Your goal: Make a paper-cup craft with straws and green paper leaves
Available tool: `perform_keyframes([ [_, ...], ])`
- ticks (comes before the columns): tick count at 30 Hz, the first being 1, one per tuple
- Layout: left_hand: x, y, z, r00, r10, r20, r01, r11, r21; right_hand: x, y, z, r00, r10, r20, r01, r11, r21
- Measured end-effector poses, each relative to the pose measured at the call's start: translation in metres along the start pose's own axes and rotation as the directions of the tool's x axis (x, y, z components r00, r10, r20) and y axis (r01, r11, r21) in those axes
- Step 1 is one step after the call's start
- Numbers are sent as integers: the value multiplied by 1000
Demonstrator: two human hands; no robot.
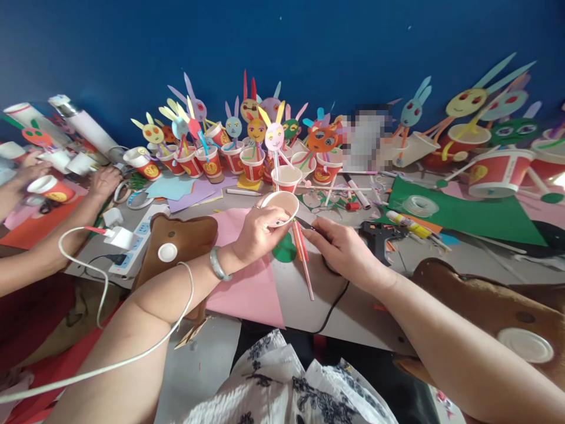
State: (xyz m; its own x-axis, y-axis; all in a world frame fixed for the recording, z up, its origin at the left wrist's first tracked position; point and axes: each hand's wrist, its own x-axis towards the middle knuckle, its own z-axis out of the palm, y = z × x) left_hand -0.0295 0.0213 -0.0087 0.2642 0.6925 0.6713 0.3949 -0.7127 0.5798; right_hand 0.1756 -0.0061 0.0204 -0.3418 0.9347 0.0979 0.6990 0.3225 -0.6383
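Note:
My left hand [263,229] is closed round a white-rimmed paper cup [282,206], its mouth tilted toward me. My right hand [338,247] grips a dark-handled tool [316,229] whose tip reaches to the cup's edge; part of the tool is hidden by my fingers. Below the cup, striped paper straws [304,265] and red strips lie beside a green paper disc [285,248]. Pink paper [247,271] is spread under my left hand.
Rabbit-faced cups [252,165] line the back. A black glue gun [377,234] and green paper [459,212] are right. At left lie a power strip [140,238], a brown pouch [176,241] and another person's hands [106,181]. A white cable [132,356] crosses my left arm.

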Motion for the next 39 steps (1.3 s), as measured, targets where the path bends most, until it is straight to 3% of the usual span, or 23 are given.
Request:
perform_keyframes([
  [3,-1,2,1,999,-42,-30,41,999,-14,2,0,-1,1000,12,11,-12,998,61],
  [7,-2,2,2,997,-48,-57,46,998,-40,-1,-1,0,999,16,-37,-21,987,-162],
  [11,-3,4,1,997,-54,-48,51,996,-67,-4,-1,2,998,-7,-67,-20,912,-409],
  [15,-4,7,0,990,-142,-15,141,986,-91,-5,0,3,995,-65,-79,13,847,-531],
  [19,-6,5,2,991,-133,-17,131,987,-93,-6,1,3,986,-131,-102,45,802,-595],
  [22,-7,3,4,994,-104,-38,101,992,-74,-8,0,3,984,-138,-112,46,806,-591],
  [25,-7,2,4,998,-24,-52,23,999,-26,-8,-2,3,989,-81,-126,10,875,-484],
  [28,-5,2,4,990,123,-64,-121,992,45,-5,-4,2,996,-15,-91,-4,980,-197],
  [32,-4,1,4,979,192,-61,-186,978,90,0,-4,2,1000,7,-18,-4,990,140],
  [34,-4,1,4,982,181,-58,-174,979,110,0,-3,3,1000,12,-21,-9,993,115],
  [39,-4,3,3,990,137,-40,-132,986,107,-4,-1,8,988,-6,-155,-41,954,-296],
])
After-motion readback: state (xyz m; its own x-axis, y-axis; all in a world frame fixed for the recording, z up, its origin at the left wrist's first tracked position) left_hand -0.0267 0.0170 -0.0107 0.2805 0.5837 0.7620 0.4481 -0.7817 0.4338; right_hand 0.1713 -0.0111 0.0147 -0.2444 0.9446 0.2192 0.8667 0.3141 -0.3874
